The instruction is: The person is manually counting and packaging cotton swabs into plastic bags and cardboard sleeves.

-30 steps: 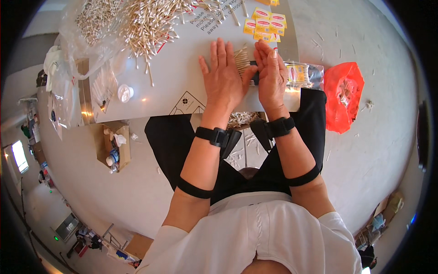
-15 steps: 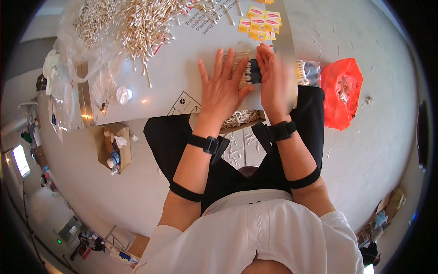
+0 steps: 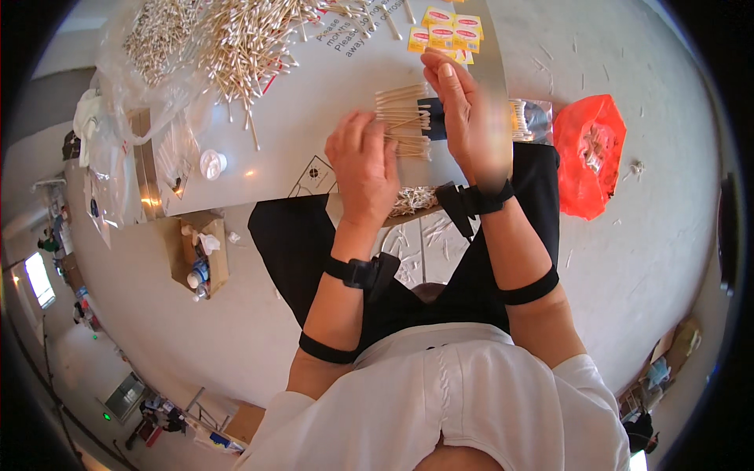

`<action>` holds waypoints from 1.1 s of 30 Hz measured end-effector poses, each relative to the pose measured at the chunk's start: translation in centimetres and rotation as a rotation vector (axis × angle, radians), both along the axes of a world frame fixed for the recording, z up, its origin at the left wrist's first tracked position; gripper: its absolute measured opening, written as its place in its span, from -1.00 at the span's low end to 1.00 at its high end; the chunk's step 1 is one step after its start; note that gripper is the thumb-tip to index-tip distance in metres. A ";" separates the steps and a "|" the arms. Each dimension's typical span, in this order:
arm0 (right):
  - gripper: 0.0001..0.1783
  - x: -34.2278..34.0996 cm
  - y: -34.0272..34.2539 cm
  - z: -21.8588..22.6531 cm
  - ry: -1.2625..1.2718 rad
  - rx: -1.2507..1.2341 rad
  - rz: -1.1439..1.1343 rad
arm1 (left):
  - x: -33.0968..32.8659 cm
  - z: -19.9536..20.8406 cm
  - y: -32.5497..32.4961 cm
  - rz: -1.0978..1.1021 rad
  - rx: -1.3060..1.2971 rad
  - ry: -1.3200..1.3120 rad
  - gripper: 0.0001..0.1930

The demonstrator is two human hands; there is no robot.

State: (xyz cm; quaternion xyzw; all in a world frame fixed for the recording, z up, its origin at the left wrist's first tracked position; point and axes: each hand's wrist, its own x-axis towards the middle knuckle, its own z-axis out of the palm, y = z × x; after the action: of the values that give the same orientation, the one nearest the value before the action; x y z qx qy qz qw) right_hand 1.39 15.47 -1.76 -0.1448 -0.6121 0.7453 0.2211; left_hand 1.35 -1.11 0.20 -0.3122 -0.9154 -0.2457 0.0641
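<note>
A small row of cotton swabs [image 3: 404, 120] lies on the grey tabletop between my hands, a few crossing the others at a slant. Against the swabs' right ends is a flat dark piece [image 3: 433, 119]. My left hand [image 3: 363, 163] is at the left ends of the swabs, its fingers curled in; whatever they may hold is hidden. To the right of the dark piece, my right hand [image 3: 463, 118] stands on edge with its fingers stretched out and nothing visible in them. Part of this hand is blurred.
A big pile of loose swabs [image 3: 247, 55] and a clear plastic bag [image 3: 157, 106] take up the far left. Yellow-and-white cards [image 3: 444, 35] lie at the far right. Beyond the table edge are packed swabs [image 3: 520, 120] and a red bag [image 3: 585, 188]. An open box [image 3: 416, 206] sits below.
My left hand has drawn back left and toward me off the swabs, its spread fingers now curled. My right hand's fingertips have shifted slightly farther and left. More of the swab row shows.
</note>
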 end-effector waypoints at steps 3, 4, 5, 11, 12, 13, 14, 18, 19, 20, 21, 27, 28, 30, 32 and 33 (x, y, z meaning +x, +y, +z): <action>-0.53 0.3 -0.1 -0.2 0.003 -0.101 -0.061 | -1.6 0.5 0.7 0.072 0.125 0.022 -0.77; -0.53 0.4 -0.2 -0.4 0.002 -0.100 -0.061 | -2.1 1.1 1.0 0.013 0.053 0.006 -0.79; -0.54 0.6 -0.4 -0.6 0.001 -0.159 -0.081 | -2.5 1.3 1.3 -0.046 -0.019 -0.010 -0.80; -0.54 0.9 -0.5 -0.5 -0.005 -0.200 -0.066 | -4.2 0.7 1.5 -0.139 -0.015 -0.038 -0.83; -0.54 0.8 -0.4 -0.6 -0.008 -0.219 -0.060 | -4.5 0.6 1.5 -0.140 -0.014 -0.038 -0.83; -0.54 0.8 -0.4 -0.7 -0.007 -0.218 -0.061 | -4.9 0.5 1.3 -0.123 0.022 -0.026 -0.84; -0.54 0.8 -0.4 -0.8 0.025 -0.241 -0.085 | -5.4 0.3 1.4 -0.105 0.059 -0.015 -0.84; -0.52 0.9 -0.4 -0.7 0.017 -0.235 -0.070 | -8.0 0.0 2.5 -0.089 0.012 0.134 -0.85; -0.52 0.9 -0.5 -0.5 0.018 -0.237 -0.066 | -8.6 -0.2 2.7 -0.086 0.009 0.136 -0.85; -0.52 0.8 -0.8 -0.3 0.017 -0.242 -0.070 | -9.2 -0.3 2.8 -0.101 -0.013 0.131 -0.85; -0.52 0.8 -0.7 -0.3 0.013 -0.243 -0.080 | -9.3 -0.3 3.1 -0.122 -0.032 0.123 -0.85; -0.51 0.7 -0.7 -0.3 0.003 -0.189 -0.055 | -7.8 0.4 1.8 -0.238 -0.085 0.051 -0.77; -0.51 0.8 -0.6 -0.4 0.002 -0.189 -0.059 | -6.8 0.5 1.6 -0.241 -0.085 0.049 -0.77; -0.50 0.8 -0.3 -0.6 -0.028 -0.188 -0.020 | -4.1 0.8 1.4 -0.241 -0.168 0.091 -0.49; -0.50 0.8 -0.3 -0.5 -0.020 -0.176 -0.008 | -1.2 1.3 0.9 -0.250 -0.204 -0.007 -0.37; -0.50 0.7 -0.4 -0.2 -0.007 -0.162 0.007 | 0.1 1.5 0.5 -0.256 -0.238 -0.101 -0.25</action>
State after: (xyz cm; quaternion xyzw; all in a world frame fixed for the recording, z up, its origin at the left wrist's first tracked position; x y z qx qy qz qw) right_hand 2.11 15.10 -2.00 -0.1628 -0.5510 0.7927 0.2039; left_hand 1.41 -0.64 1.72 -0.4189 -0.8928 -0.1574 -0.0513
